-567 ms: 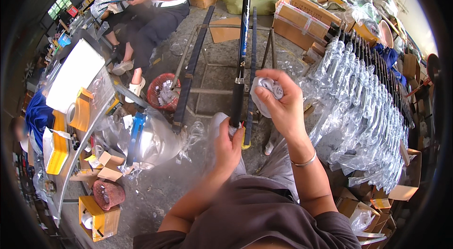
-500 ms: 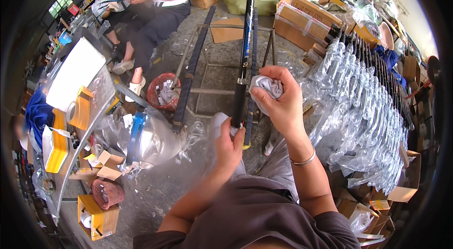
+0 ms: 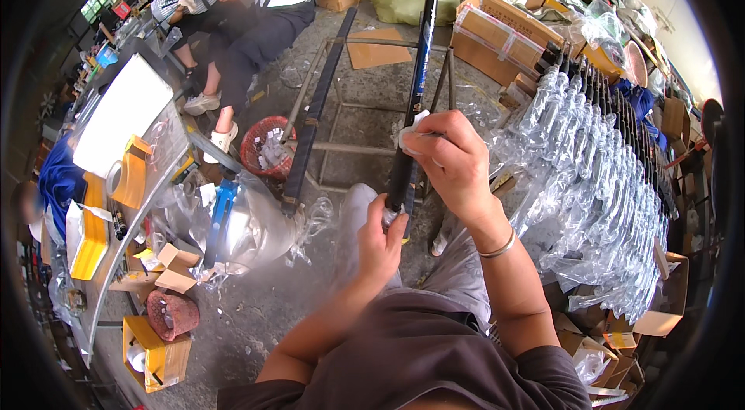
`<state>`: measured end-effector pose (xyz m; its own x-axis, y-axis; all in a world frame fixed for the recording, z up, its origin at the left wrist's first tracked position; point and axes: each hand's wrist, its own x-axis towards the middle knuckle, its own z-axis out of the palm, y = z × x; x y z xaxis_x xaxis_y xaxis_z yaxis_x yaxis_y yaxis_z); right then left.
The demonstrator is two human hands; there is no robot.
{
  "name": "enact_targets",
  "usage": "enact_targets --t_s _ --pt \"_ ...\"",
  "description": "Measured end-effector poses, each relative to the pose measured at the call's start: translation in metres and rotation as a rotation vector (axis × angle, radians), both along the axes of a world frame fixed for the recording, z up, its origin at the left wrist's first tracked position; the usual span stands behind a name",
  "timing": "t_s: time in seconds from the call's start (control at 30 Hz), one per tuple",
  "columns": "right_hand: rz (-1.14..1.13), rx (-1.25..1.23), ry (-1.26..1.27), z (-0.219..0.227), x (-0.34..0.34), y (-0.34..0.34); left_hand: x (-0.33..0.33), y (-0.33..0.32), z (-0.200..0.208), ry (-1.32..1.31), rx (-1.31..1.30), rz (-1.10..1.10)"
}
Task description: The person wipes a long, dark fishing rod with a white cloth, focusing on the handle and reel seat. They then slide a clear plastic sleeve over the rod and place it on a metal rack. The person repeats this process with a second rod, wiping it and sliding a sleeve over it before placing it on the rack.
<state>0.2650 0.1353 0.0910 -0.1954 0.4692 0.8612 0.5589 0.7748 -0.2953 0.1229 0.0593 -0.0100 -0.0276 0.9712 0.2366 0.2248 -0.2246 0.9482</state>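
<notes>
Black and slim, the long rod (image 3: pixel 411 99) runs away from me over my lap, its near end wrapped in my left hand (image 3: pixel 382 243), fingers curled tight around the butt. Just above that, my right hand (image 3: pixel 456 165) closes on the shaft, pressing a crumpled bit of white cloth (image 3: pixel 409 133) against it; a metal bangle (image 3: pixel 498 245) sits on that wrist. Beyond my grip the rod turns blue and reaches out past a metal frame stand (image 3: pixel 334 111) on the concrete floor. To my right, rows of rods in clear plastic sleeves (image 3: pixel 597 169) lie fanned out side by side. On my left, a red mesh basket (image 3: pixel 266 147) stands near a long workbench (image 3: pixel 132 177) with yellow tape dispensers. Farther off, cardboard boxes (image 3: pixel 497 29) are stacked, and a seated person (image 3: pixel 248 6) works at the bench's far end.
</notes>
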Motion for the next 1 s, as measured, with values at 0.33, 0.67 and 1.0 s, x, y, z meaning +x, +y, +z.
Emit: enact_targets --t_s 0.33,0.67,1.0 --pt "-0.218 -0.494 0.226 -0.040 0.022 0.004 -0.012 -0.002 -0.011 -0.231 -0.020 -0.101" --pt "1.123 -1.024 1.564 -0.072 0.059 -0.002 -0.012 0.006 -0.011 -0.359 -0.157 -0.128" --pt "1.050 -0.986 1.581 -0.100 0.065 0.000 -0.014 0.016 -0.037 -0.155 -0.028 -0.114"
